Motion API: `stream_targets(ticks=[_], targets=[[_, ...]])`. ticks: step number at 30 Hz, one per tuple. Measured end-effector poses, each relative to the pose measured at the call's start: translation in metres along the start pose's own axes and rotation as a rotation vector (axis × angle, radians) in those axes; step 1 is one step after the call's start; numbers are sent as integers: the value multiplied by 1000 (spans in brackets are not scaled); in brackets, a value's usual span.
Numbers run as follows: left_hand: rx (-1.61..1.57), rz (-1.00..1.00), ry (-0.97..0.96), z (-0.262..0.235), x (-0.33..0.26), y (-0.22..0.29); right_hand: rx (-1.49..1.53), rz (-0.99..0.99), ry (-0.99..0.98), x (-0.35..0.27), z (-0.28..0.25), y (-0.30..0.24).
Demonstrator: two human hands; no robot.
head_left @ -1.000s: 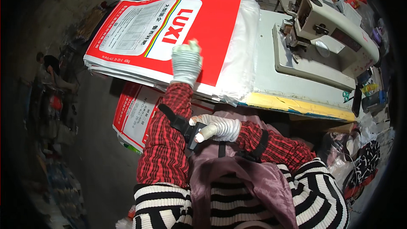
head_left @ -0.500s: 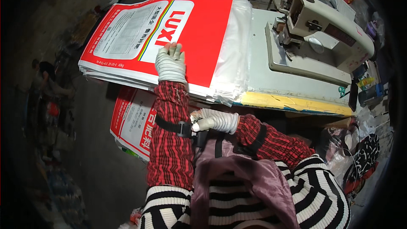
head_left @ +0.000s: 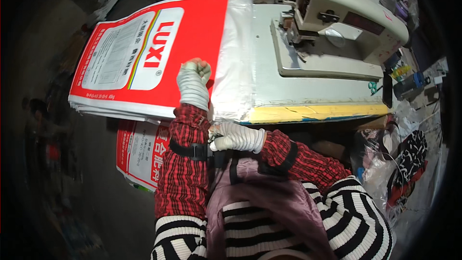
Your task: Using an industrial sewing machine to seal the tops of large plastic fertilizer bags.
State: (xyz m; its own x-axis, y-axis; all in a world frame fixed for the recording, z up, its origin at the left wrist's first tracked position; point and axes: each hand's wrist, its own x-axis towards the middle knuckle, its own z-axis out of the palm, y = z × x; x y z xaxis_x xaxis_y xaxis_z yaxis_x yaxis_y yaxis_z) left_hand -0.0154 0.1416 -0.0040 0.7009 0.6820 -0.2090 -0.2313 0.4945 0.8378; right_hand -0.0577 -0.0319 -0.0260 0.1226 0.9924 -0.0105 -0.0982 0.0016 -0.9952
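My left hand (head_left: 194,82), in a whitish knitted glove with bare fingertips, is curled into a fist over the near right part of a red-and-white printed sack (head_left: 204,29). That sack tops a flat stack, and nothing shows in the fist. A black strap with a buckle (head_left: 197,151) circles my left forearm. Close beside it, my right hand (head_left: 238,137), gloved alike, has its fingers bent together. What they grip is hidden; a dark object (head_left: 219,158) shows just below them.
A cream sewing machine (head_left: 356,24) stands on the pale table (head_left: 269,89) to the right, with green-handled scissors (head_left: 372,87) near its base. The table's front edge is yellow (head_left: 317,113). Another printed sack (head_left: 139,151) lies lower left. Clear plastic and cloth (head_left: 409,154) are heaped at right.
My left hand's fingers have curled from loosely extended into a fist. The stack, table and machine have shifted left in the view. My right hand stays by the left forearm strap.
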Motion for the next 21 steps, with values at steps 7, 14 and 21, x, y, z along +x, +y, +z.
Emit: stream_targets(ticks=[7,14,21], targets=[[-5,23,-180,45,28,-7,-119,38,-30,-11,-20,-7],[-90,-109,-82,48,46,9,631,129,206,-14,-80,-3],[520,90,-448,77,-47,-35,1020,-134,602,-28,-169,12]])
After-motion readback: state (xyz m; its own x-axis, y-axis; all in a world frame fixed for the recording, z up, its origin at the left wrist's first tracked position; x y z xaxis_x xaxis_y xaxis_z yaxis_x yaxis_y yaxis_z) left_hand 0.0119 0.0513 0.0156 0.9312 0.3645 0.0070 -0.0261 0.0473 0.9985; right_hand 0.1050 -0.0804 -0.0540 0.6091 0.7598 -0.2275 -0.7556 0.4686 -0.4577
